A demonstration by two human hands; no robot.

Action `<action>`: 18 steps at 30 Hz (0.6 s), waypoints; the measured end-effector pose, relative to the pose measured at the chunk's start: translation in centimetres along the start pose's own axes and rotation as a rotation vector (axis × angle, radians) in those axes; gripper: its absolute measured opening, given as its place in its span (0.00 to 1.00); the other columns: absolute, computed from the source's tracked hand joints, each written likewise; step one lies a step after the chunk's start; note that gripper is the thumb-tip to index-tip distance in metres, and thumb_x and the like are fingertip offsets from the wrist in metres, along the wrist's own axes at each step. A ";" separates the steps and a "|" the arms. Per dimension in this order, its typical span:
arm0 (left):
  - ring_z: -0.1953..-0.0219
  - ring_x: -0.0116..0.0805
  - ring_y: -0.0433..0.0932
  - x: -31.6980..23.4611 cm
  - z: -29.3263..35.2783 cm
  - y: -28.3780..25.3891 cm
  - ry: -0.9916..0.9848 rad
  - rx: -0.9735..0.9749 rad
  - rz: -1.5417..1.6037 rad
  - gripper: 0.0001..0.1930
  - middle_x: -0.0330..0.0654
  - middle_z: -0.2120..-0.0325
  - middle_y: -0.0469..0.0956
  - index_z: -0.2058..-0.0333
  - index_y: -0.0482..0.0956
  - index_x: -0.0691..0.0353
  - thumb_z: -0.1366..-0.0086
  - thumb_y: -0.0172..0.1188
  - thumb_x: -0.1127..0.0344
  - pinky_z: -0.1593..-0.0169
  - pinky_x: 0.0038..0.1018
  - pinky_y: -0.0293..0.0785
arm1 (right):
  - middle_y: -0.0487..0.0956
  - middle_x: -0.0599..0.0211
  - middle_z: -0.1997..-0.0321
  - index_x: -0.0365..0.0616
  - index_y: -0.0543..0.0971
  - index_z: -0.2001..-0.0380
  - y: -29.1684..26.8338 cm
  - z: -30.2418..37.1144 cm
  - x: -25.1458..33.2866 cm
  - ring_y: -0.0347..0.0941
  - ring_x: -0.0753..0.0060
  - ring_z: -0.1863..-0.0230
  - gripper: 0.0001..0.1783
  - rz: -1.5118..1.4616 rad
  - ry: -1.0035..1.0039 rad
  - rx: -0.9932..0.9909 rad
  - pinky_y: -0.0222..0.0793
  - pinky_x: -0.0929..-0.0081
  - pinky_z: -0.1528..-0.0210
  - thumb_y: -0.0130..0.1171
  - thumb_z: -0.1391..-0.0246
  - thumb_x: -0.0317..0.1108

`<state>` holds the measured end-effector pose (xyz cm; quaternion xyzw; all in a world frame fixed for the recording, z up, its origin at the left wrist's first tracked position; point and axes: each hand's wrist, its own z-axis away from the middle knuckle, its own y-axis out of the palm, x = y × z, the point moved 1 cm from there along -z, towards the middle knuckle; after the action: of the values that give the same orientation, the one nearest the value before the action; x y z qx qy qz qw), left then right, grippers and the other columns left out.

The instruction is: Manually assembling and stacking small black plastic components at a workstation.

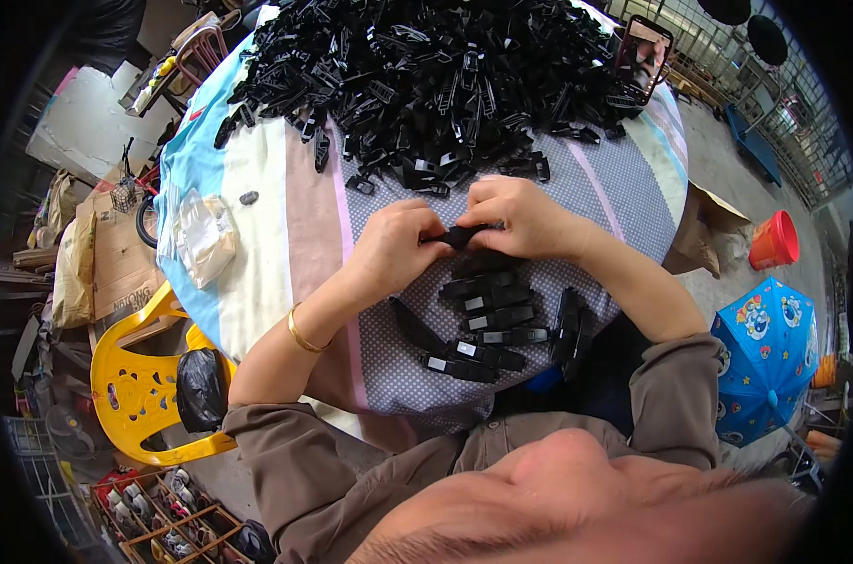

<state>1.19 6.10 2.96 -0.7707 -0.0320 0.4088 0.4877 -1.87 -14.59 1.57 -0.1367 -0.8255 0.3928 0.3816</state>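
Note:
Over the near half of a cloth-covered round table, both my hands meet at one small black plastic piece. My left hand pinches its left end between thumb and fingers, and my right hand grips the right end. Fingers cover much of the piece, so its exact kind is hidden. Just below my hands lie several longer black plastic pieces in a loose row, some with pale grey patches. A few more black pieces lie to their right. Beyond my hands spreads a large heap of black plastic parts.
A phone stands upright at the heap's right edge. On the table's left are a clear plastic bag and a small dark oval object. Around the table are a yellow chair, a blue umbrella and a red bucket.

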 end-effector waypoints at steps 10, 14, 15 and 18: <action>0.63 0.45 0.73 -1.5 0.0 0.4 0.136 0.202 0.022 0.16 0.45 0.68 0.73 0.56 0.79 0.57 0.46 0.63 0.70 0.57 0.35 0.71 | 0.78 0.64 0.64 0.39 0.81 0.64 -4.8 0.7 -4.1 0.74 0.69 0.63 0.10 0.338 0.205 -0.509 0.71 0.75 0.65 0.63 0.52 0.27; 0.65 0.43 0.73 -0.9 0.3 1.1 0.268 0.164 0.042 0.18 0.44 0.70 0.72 0.54 0.78 0.57 0.45 0.62 0.71 0.61 0.32 0.70 | 0.75 0.62 0.54 0.40 0.80 0.62 -3.0 0.1 -3.9 0.70 0.61 0.51 0.14 0.523 0.170 -0.365 0.70 0.70 0.53 0.63 0.54 0.30; 0.64 0.43 0.73 -1.0 0.3 1.0 0.269 0.173 0.033 0.17 0.44 0.69 0.73 0.54 0.78 0.58 0.44 0.62 0.70 0.59 0.33 0.70 | 0.75 0.62 0.54 0.40 0.80 0.62 -2.9 0.0 -3.9 0.70 0.61 0.51 0.14 0.524 0.172 -0.363 0.70 0.70 0.53 0.63 0.54 0.30; 0.62 0.44 0.72 -0.9 0.4 1.0 0.266 0.186 0.041 0.15 0.45 0.68 0.73 0.54 0.78 0.60 0.42 0.61 0.68 0.57 0.34 0.69 | 0.73 0.62 0.50 0.40 0.80 0.61 -2.9 -0.3 -3.6 0.68 0.61 0.49 0.15 0.613 0.242 -0.313 0.69 0.69 0.49 0.64 0.54 0.32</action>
<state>-0.03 5.46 2.71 -0.7698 0.0868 0.3145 0.5486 0.97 -18.24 2.02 -0.4799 -0.7451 0.3389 0.3158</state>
